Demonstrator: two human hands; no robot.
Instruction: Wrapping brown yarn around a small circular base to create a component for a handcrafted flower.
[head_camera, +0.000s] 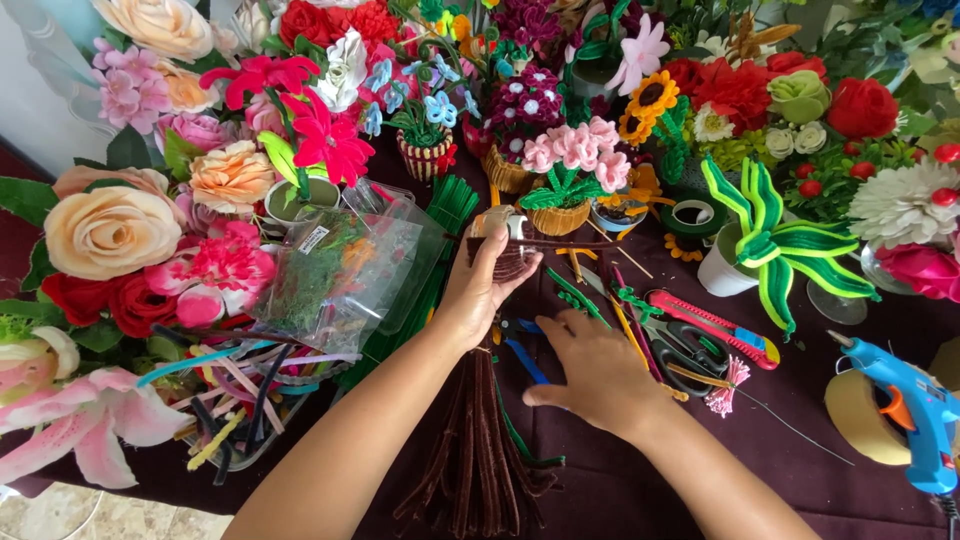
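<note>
Flowers crowd the far side of my worktop (600, 500), which is draped in dark cloth. My left hand (487, 285) is curled shut around a small brown woven piece (505, 255), held up above a bundle of brown pipe cleaners (478, 440) lying on the cloth. My right hand (590, 370) lies palm down with fingers loosely spread, touching blue-handled pliers (525, 360). Scissors (685, 350) and a red utility knife (715, 328) sit just beside it; a blue glue gun (915, 410) lies well apart.

Blue glue gun (915, 412) (far right), red utility knife (712, 326), tape roll (692, 213)
</note>
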